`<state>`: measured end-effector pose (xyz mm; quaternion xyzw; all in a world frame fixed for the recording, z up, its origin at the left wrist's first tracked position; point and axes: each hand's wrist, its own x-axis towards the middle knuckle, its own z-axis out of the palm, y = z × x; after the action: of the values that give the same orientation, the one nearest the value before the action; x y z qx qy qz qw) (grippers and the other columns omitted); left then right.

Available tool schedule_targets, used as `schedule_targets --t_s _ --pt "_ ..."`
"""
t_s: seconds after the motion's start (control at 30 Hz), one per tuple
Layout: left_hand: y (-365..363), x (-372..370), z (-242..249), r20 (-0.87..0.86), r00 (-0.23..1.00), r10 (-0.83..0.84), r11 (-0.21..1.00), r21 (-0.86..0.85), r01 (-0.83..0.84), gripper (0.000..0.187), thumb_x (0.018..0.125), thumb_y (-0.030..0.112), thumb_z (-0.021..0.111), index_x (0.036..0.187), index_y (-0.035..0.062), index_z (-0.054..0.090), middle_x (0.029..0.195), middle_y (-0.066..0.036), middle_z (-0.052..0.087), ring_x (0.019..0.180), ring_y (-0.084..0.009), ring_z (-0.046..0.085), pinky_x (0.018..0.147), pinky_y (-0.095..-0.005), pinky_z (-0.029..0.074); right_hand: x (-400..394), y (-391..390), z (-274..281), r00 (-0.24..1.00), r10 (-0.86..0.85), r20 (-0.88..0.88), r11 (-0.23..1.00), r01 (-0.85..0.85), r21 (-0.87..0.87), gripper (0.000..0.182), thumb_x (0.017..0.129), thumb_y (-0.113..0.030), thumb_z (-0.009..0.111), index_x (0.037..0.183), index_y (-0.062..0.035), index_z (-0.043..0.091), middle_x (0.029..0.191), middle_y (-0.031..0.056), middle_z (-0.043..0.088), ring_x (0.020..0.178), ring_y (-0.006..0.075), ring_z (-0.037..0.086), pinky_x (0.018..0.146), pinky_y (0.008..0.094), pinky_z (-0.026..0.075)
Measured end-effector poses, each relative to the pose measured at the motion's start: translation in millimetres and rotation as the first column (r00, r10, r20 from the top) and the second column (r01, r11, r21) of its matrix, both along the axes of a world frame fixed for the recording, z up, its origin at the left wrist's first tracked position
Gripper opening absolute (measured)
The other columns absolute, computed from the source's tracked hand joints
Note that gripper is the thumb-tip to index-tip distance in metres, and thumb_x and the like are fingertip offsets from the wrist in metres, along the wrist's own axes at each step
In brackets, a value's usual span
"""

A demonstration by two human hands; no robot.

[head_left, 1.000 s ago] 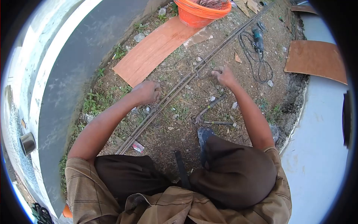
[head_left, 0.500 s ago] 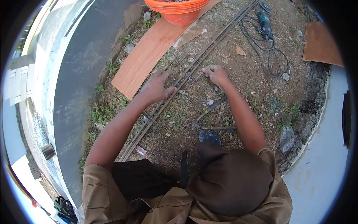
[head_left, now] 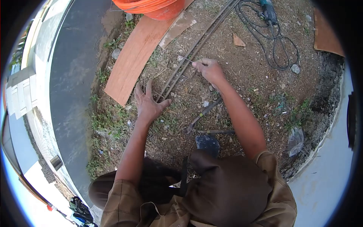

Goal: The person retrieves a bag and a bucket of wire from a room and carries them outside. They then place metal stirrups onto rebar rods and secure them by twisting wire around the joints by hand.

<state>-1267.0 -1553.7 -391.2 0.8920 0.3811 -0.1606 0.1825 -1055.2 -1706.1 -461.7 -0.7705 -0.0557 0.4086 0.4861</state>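
Long thin steel rebars [head_left: 200, 43] run diagonally over the ground, from the top of the view down to my left hand. My right hand [head_left: 208, 70] is closed in a pinch on a thin bent metal piece, a rebar stirrup [head_left: 184, 58], which crosses over the rebars. Beside the lower stretch of the rebars, my left hand [head_left: 148, 107] is open with its fingers spread, the thumb reaching across them. My left hand and forearm hide the rebars' near end.
An orange bucket [head_left: 162, 9] stands on a plywood strip [head_left: 130, 62]. A power tool [head_left: 269, 15] with a looped cable [head_left: 266, 49] lies at the upper right. Closer to my knees is a long-handled tool [head_left: 208, 109] with a yellow band. A grey wall [head_left: 77, 87] borders the left.
My left hand has slid down along the rebars toward me and its fingers have spread. My right hand has moved left, closer over the rebars. The whole view has shifted slightly.
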Motion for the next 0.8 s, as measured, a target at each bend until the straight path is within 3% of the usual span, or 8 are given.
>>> schedule_targets --t_s 0.1,0.13,0.23,0.27,0.4,0.5,0.6,0.8 --pt "-13 13 14 0.181 0.979 0.096 0.984 0.134 -0.121 0.099 0.072 0.049 0.080 0.152 0.0226 0.028 0.157 -0.026 0.005 0.144 -0.0472 0.010 0.116 -0.0564 0.019 4 8 3 1.000 0.002 0.002 1.000 -0.002 0.024 0.021 0.087 -0.025 0.072 0.095 -0.0055 0.075 0.081 0.0048 0.069 0.074 0.0131 0.059 0.073 0.0312 0.048" --pt "-22 25 22 0.186 0.981 0.049 0.935 0.338 -0.110 0.079 0.080 0.044 0.074 0.146 0.0199 0.039 0.150 -0.029 0.027 0.140 -0.0434 0.029 0.112 -0.0514 0.030 3 7 -5 0.999 -0.025 -0.023 0.998 0.027 0.063 0.020 0.087 -0.024 0.072 0.096 -0.0057 0.075 0.082 0.0047 0.069 0.074 0.0131 0.059 0.073 0.0313 0.048" --pt "-12 73 51 -0.135 0.959 0.250 0.906 -0.316 -0.280 0.053 0.086 0.039 0.069 0.131 0.0148 0.056 0.130 -0.028 0.053 0.126 -0.0385 0.050 0.102 -0.0447 0.042 1 0 -7 0.997 -0.071 -0.010 0.991 0.072 0.117 0.021 0.088 -0.024 0.072 0.098 -0.0056 0.075 0.083 0.0044 0.069 0.075 0.0128 0.059 0.073 0.0310 0.048" --pt "-18 77 50 -0.094 0.985 0.145 0.945 -0.280 -0.166 0.033 0.089 0.032 0.063 0.114 0.0107 0.065 0.107 -0.024 0.065 0.107 -0.0355 0.062 0.092 -0.0421 0.049 -1 0 -5 0.998 -0.070 0.006 0.990 0.069 0.123 0.021 0.088 -0.024 0.071 0.099 -0.0055 0.075 0.084 0.0043 0.069 0.075 0.0127 0.059 0.073 0.0308 0.048" --pt "-33 74 -11 0.310 0.947 -0.080 0.992 -0.067 0.106 0.024 0.089 0.024 0.063 0.104 0.0058 0.067 0.100 -0.020 0.063 0.096 -0.0370 0.061 0.089 -0.0451 0.049 1 -3 -7 0.999 -0.045 -0.024 0.986 0.048 0.161 0.023 0.089 -0.022 0.070 0.103 -0.0040 0.073 0.085 0.0038 0.069 0.074 0.0114 0.059 0.070 0.0291 0.048" --pt "-41 76 -28 0.267 0.944 -0.192 0.974 0.166 0.152 0.022 0.088 0.022 0.063 0.102 0.0045 0.067 0.101 -0.019 0.062 0.096 -0.0365 0.061 0.090 -0.0439 0.049 0 -3 -4 1.000 -0.018 0.019 0.988 0.015 0.153 0.023 0.091 -0.020 0.069 0.106 -0.0028 0.071 0.086 0.0021 0.068 0.069 0.0091 0.055 0.065 0.0266 0.048" --pt "-35 85 -30 0.113 0.977 -0.182 0.975 0.148 0.165 0.025 0.087 0.027 0.066 0.104 0.0083 0.069 0.102 -0.016 0.065 0.097 -0.0326 0.064 0.086 -0.0425 0.051 -3 -4 -8 0.999 -0.032 0.023 0.985 0.027 0.168 0.024 0.090 -0.021 0.070 0.105 -0.0034 0.072 0.087 0.0028 0.069 0.071 0.0106 0.057 0.067 0.0276 0.048" --pt "-26 87 -26 0.178 0.980 -0.092 0.995 -0.017 0.097 0.019 0.088 0.025 0.064 0.095 0.0080 0.067 0.096 -0.016 0.067 0.094 -0.0330 0.065 0.085 -0.0437 0.050 -5 -5 -10 1.000 0.004 0.030 0.978 -0.010 0.207 0.025 0.086 -0.026 0.072 0.101 -0.0058 0.074 0.091 0.0067 0.072 0.079 0.0151 0.064 0.076 0.0316 0.050"
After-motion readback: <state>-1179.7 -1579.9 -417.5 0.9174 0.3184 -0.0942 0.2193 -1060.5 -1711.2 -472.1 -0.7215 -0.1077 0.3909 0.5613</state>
